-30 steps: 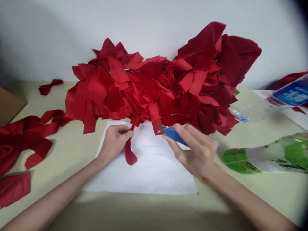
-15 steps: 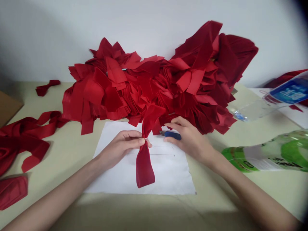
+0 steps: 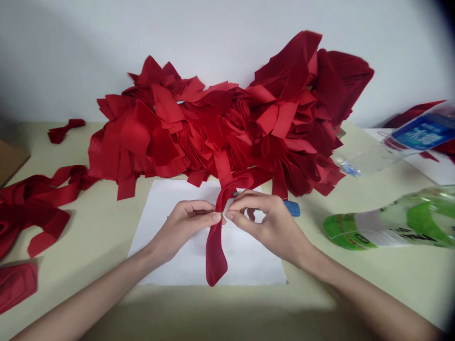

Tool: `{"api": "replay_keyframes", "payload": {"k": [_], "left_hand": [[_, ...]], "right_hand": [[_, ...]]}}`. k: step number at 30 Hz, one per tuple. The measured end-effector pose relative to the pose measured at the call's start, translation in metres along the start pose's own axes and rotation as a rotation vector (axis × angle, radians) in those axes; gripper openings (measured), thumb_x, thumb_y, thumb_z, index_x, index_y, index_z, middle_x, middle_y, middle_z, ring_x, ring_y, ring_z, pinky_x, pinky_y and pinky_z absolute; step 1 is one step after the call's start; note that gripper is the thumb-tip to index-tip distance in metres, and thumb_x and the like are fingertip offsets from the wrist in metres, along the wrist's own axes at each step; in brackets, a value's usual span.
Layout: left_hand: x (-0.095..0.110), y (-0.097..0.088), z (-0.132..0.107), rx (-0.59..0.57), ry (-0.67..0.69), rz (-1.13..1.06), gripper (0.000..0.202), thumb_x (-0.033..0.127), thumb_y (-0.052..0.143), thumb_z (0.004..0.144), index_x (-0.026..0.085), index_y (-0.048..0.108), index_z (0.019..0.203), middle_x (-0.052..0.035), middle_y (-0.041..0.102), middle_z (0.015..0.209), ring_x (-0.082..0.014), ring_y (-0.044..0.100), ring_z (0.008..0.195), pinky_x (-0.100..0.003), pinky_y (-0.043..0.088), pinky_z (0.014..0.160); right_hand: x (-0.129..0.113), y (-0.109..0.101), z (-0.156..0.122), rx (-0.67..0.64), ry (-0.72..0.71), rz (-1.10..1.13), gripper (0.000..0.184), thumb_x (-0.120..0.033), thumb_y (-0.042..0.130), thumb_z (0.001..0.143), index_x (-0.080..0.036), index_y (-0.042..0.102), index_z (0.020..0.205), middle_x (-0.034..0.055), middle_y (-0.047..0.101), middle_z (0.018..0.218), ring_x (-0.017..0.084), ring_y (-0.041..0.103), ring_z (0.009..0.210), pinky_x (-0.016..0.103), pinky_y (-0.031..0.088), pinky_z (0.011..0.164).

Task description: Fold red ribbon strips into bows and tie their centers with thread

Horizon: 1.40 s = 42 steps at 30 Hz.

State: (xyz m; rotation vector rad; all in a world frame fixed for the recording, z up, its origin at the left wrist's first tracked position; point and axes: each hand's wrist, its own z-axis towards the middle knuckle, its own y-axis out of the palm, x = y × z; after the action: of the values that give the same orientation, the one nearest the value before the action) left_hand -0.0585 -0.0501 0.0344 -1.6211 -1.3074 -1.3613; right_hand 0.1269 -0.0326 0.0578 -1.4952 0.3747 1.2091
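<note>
A folded red ribbon strip [image 3: 215,246] lies over a white sheet of paper [image 3: 170,227], its looped end near me. My left hand [image 3: 188,225] pinches the strip's middle from the left. My right hand [image 3: 266,220] pinches the same spot from the right, fingertips almost meeting. A blue cutter [image 3: 292,207] lies on the table just behind my right hand. The strip's far end runs up into a big heap of red ribbon pieces [image 3: 227,123].
More red ribbon [image 3: 39,199] trails at the left, with a small bow [image 3: 64,130] behind it. A green plastic bottle [image 3: 387,225] lies on its side at the right, a clear blue-labelled bottle [image 3: 398,142] behind. A brown box corner [image 3: 10,161] is far left.
My right hand has set the blue cutter down on the table and come over to pinch the ribbon beside my left hand. The strip's loop was pulled toward me over the paper.
</note>
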Motion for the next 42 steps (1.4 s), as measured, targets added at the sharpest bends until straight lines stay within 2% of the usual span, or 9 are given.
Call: {"api": "replay_keyframes", "payload": {"k": [7,12,16,20,23,27,33,38,42], "left_hand": [[0.002,0.004,0.000,0.044,-0.012,0.123,0.015,0.030,0.061,0.076,0.018,0.065,0.067,0.0011,0.056,0.065,-0.0127,0.048,0.064,-0.025,0.038,0.061],[0.006,0.006,-0.003,0.050,0.033,0.146,0.019,0.034,0.062,0.077,0.018,0.063,0.066,-0.0010,0.060,0.069,-0.0165,0.053,0.070,-0.028,0.041,0.065],[0.005,0.006,-0.005,0.034,0.089,0.032,0.017,0.032,0.062,0.079,0.018,0.064,0.069,0.0006,0.058,0.069,-0.0139,0.051,0.069,-0.027,0.041,0.066],[-0.004,-0.002,-0.003,-0.069,0.083,-0.074,0.011,0.029,0.062,0.080,0.020,0.067,0.076,0.0009,0.060,0.072,-0.0130,0.053,0.072,-0.026,0.041,0.070],[-0.012,-0.014,0.000,-0.162,0.022,-0.037,0.008,0.027,0.066,0.076,0.020,0.069,0.076,0.0000,0.063,0.074,-0.0137,0.055,0.073,-0.026,0.041,0.070],[-0.017,-0.026,0.004,-0.187,-0.044,0.047,0.007,0.025,0.067,0.074,0.019,0.070,0.073,0.0001,0.064,0.070,-0.0150,0.056,0.072,-0.027,0.042,0.071],[-0.012,-0.016,-0.002,-0.105,0.017,0.260,0.030,0.032,0.056,0.083,0.018,0.060,0.057,0.0037,0.046,0.055,-0.0109,0.041,0.056,-0.024,0.034,0.055],[-0.010,-0.006,-0.007,-0.155,0.045,0.232,0.010,0.025,0.061,0.079,0.020,0.068,0.081,-0.0001,0.062,0.079,-0.0155,0.054,0.075,-0.028,0.044,0.073],[-0.016,-0.001,-0.009,-0.004,-0.018,0.151,0.008,0.025,0.067,0.073,0.017,0.067,0.076,-0.0013,0.065,0.075,-0.0168,0.058,0.074,-0.029,0.046,0.072]], "right_hand": [[0.004,0.000,0.001,-0.121,0.124,0.119,0.015,-0.033,0.062,0.079,-0.019,0.067,0.076,-0.0016,0.065,0.072,0.010,0.056,0.064,0.021,0.042,0.055],[0.000,-0.005,0.005,-0.057,0.121,0.169,0.021,-0.030,0.058,0.083,-0.017,0.064,0.068,-0.0016,0.063,0.065,0.009,0.053,0.059,0.021,0.038,0.051],[-0.007,-0.006,0.005,-0.009,0.106,0.231,0.017,-0.028,0.059,0.082,-0.017,0.064,0.070,-0.0014,0.062,0.065,0.009,0.054,0.062,0.022,0.038,0.053],[-0.007,0.006,-0.005,-0.015,0.135,0.265,0.018,-0.028,0.055,0.085,-0.017,0.061,0.072,-0.0004,0.061,0.070,0.010,0.054,0.066,0.023,0.041,0.058],[-0.004,0.021,-0.015,-0.008,0.152,0.192,0.018,-0.028,0.050,0.087,-0.018,0.059,0.075,-0.0009,0.058,0.069,0.010,0.051,0.065,0.023,0.040,0.057],[0.001,0.037,-0.021,-0.025,0.125,0.102,0.018,-0.026,0.046,0.089,-0.018,0.057,0.077,-0.0011,0.054,0.068,0.010,0.047,0.061,0.023,0.038,0.053],[0.010,0.037,-0.018,-0.012,0.109,0.093,0.018,-0.026,0.046,0.090,-0.018,0.054,0.076,-0.0014,0.053,0.071,0.010,0.049,0.064,0.024,0.038,0.056],[0.014,0.037,-0.015,-0.013,0.118,0.113,0.016,-0.025,0.047,0.089,-0.018,0.053,0.076,-0.0018,0.052,0.072,0.010,0.049,0.066,0.023,0.038,0.057],[0.016,0.040,-0.014,-0.036,0.143,0.167,0.016,-0.026,0.048,0.088,-0.018,0.055,0.076,-0.0018,0.054,0.072,0.010,0.050,0.067,0.024,0.039,0.059]]}}
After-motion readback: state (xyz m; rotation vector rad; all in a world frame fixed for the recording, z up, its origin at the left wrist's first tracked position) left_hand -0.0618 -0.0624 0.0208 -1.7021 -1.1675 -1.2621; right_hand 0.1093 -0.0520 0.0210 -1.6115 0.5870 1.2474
